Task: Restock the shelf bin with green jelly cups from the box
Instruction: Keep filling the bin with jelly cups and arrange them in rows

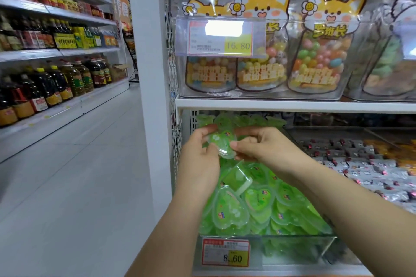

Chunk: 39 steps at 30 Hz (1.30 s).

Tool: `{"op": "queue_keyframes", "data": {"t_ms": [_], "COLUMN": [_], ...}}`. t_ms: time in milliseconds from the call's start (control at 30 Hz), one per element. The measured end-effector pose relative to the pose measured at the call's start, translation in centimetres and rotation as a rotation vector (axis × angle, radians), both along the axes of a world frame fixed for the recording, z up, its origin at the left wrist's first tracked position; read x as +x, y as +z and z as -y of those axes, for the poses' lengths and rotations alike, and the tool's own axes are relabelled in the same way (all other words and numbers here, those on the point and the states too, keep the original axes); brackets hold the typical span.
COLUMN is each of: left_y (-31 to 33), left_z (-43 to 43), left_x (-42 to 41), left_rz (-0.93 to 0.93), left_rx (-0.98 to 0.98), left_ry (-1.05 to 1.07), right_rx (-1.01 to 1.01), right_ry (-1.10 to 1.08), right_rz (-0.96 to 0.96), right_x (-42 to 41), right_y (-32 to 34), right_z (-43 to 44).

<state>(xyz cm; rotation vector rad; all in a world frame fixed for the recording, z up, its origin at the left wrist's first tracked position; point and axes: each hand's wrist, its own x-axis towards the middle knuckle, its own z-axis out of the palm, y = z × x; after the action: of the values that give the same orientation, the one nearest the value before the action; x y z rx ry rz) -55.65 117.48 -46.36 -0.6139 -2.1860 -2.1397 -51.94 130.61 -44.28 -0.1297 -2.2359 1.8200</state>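
Between our fingertips sits one green heart-shaped plastic jelly cup (221, 145). Our left hand (198, 157) pinches its left edge with thumb and curled fingers, and our right hand (266, 147) pinches its right edge likewise. Just below the fingers, a heap of like green jelly cups (258, 202) fills the clear plastic shelf bin (297, 238). Under our wrists the bin's front bears a red-and-yellow price label (225, 253). Right of our right hand lie silver wrapped sweets (364, 164). Above the fingers, a white shelf board (292, 105) carries clear fox-printed candy bags (324, 51).
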Motion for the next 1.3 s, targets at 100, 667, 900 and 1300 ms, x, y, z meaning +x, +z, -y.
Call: {"op": "queue_keyframes", "data": {"t_ms": [100, 667, 900, 1300], "left_y": [0.1, -1.8, -1.7, -1.9], "left_z": [0.7, 2.5, 2.6, 2.7], "left_x": [0.5, 0.9, 1.1, 0.8], "left_rz": [-0.135, -0.204, -0.214, -0.201], "left_rx": [-0.167, -0.459, -0.464, -0.413], "left_ry": [0.062, 0.070, 0.057, 0.036], "right_rx": [-0.039, -0.198, 0.008, 0.121], "right_ry": [-0.103, -0.206, -0.209, -0.230], "right_rz": [-0.033, 0.173, 0.173, 0.102], "right_x": [-0.7, -8.7, -8.8, -5.8], "right_y": [-0.3, -0.6, -0.8, 0.1], "right_z": [0.0, 1.9, 1.0, -0.2]}}
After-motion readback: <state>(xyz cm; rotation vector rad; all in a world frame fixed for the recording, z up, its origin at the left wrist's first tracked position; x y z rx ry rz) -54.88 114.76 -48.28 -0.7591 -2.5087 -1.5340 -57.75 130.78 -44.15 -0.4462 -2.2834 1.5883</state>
